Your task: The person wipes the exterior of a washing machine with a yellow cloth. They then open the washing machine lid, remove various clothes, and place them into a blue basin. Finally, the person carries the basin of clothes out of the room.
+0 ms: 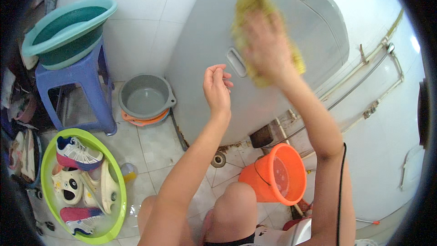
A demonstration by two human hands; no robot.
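My right hand (266, 46), blurred, lies spread over a yellow cloth (252, 1) and presses it against a large grey panel (201, 48). Beside the cloth a recessed handle (236, 62) is set into that panel. My left hand (217, 87) hovers in front of the panel, below and left of the handle, its fingers loosely bent and nothing in it. An orange bucket (247, 177) with sudsy water stands on the floor below my right arm.
A green basin (121, 208) holds sneakers, clogs and a brush in cloudy water. Left of the panel, a grey basin (146, 95) sits on other basins. A blue stool (76, 75) carries a teal basin (68, 41). Pipes (362, 63) run along the right wall; a floor drain (218, 159) lies below.
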